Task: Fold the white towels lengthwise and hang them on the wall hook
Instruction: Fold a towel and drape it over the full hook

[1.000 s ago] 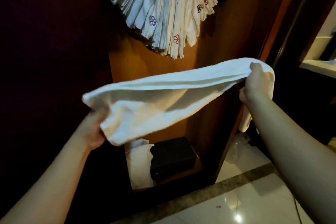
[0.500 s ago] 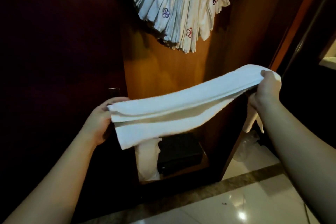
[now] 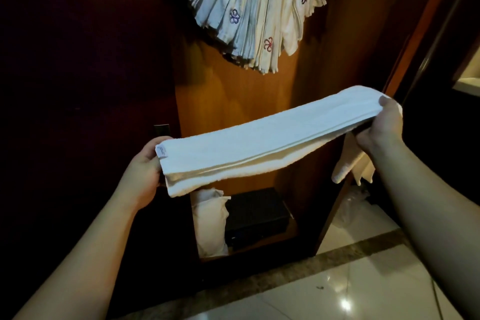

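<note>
White towel [image 3: 262, 143], folded lengthwise, is gripped at both ends by left hand [image 3: 145, 171] and right hand [image 3: 381, 127]; hanging it above the hung towels [image 3: 254, 8] likely comes next.

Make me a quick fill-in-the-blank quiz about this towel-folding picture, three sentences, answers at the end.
1. The folded towel is held stretched between ____ hands.
2. The small label on it sits at the end gripped by the ____ hand.
3. The hanging towels above carry embroidered ____ motifs.

Answers: two; left; flower

dim, warm light | left side in deep shadow | glare on floor tiles [image 3: 345, 304] | wide-angle edge warp
</note>
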### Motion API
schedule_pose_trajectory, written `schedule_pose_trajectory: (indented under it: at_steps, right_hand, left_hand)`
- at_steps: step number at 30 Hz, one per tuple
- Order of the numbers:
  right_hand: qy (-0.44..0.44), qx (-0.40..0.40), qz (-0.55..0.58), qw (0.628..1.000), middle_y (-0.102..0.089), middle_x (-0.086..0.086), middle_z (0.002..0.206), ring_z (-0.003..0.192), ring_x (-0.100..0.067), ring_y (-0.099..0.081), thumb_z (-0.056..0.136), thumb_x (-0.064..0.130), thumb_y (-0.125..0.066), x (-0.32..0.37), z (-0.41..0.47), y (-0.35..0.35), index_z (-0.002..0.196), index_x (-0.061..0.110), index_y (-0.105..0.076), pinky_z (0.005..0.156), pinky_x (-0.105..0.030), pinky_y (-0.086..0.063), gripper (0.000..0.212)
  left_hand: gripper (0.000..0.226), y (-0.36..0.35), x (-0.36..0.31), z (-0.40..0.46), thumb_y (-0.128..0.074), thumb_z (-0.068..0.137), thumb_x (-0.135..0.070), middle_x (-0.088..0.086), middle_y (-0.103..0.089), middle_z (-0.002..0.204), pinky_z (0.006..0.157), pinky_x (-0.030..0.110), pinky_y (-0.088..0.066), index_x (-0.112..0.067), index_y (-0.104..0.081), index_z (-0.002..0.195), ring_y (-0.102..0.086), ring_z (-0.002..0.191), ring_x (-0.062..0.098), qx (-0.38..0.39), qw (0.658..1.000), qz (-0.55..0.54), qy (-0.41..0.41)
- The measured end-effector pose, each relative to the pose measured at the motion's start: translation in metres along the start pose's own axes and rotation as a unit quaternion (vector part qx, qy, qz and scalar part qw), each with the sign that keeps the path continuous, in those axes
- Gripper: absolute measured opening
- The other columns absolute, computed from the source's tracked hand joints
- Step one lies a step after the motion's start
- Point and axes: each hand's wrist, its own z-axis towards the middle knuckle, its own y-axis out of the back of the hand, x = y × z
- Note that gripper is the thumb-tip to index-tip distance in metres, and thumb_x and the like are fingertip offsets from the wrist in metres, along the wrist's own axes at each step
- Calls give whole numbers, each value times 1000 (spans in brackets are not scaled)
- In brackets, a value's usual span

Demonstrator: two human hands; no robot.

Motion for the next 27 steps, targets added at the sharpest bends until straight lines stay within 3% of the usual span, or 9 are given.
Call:
schedule_pose_trajectory:
  at_steps: [3,8,11,13,16,18,21,25,27]
  right_hand:
    - [3,-6,5,1000,-69,-9,116,102,-27,-68,82,35,-63,4,3,4,125,17,-52,88,-43,-56,47]
    - [-9,-10,5,1000,-68,-9,119,103,-30,-67,70,36,-68,8,12,13,123,20,-55,91,-46,-54,58]
    - [-39,-21,23,999,-70,-11,112,99,-31,-68,83,32,-66,12,-4,8,125,14,-53,87,-45,-57,47]
    - [-56,-20,52,997,-71,-13,111,99,-33,-69,89,30,-64,11,-5,8,126,12,-54,80,-45,-58,42]
    - [-68,15,90,994,-73,-13,112,102,-34,-69,97,32,-52,11,-8,9,129,12,-55,72,-43,-58,38]
    - [-74,41,102,991,-73,-15,113,103,-37,-69,100,34,-46,11,-11,7,131,11,-53,69,-45,-59,39]
    - [-73,71,129,986,-70,-18,117,106,-40,-66,102,34,-44,14,-19,-3,134,8,-50,73,-49,-58,42]
    - [-87,86,155,980,-69,-20,109,96,-41,-67,100,30,-45,17,-42,-29,116,3,-55,71,-49,-55,33]
    - [-91,83,164,979,-69,-20,112,96,-41,-66,98,29,-48,16,-52,-43,124,4,-54,67,-48,-55,37]
  left_hand:
    - [41,0,-6,-1,-43,96,9,-8,-75,81,56,26,-56,-23,-67,93,-70,70,9,4,998,-53,-32]
    - [60,8,-6,-7,-34,93,12,0,-72,79,55,26,-58,-23,-66,56,-73,76,18,62,978,-196,-29]
    - [17,10,0,-13,-75,65,-14,4,-71,82,58,28,-58,-21,-63,55,-72,83,23,118,970,-213,-16]
    - [26,11,10,-17,-82,47,-29,10,-69,84,63,30,-57,-16,-61,56,-70,86,27,127,966,-225,19]
    - [26,1,24,-18,-56,74,-29,13,-65,79,61,27,-55,-10,-56,56,-68,81,27,74,956,-274,77]
    - [28,-10,43,-18,-45,90,-12,6,-59,72,52,22,-50,-12,-50,62,-64,67,18,20,968,-218,122]
    - [36,-25,87,-20,-43,84,13,7,-50,81,43,23,-36,-19,-48,69,-52,64,17,40,976,-82,198]
    - [32,-55,139,-20,-42,80,16,22,-56,109,51,26,-40,-15,-49,82,-55,81,27,26,961,16,276]
    - [32,-76,156,-19,-45,84,12,25,-56,118,58,30,-45,-16,-54,98,-58,86,29,9,953,43,299]
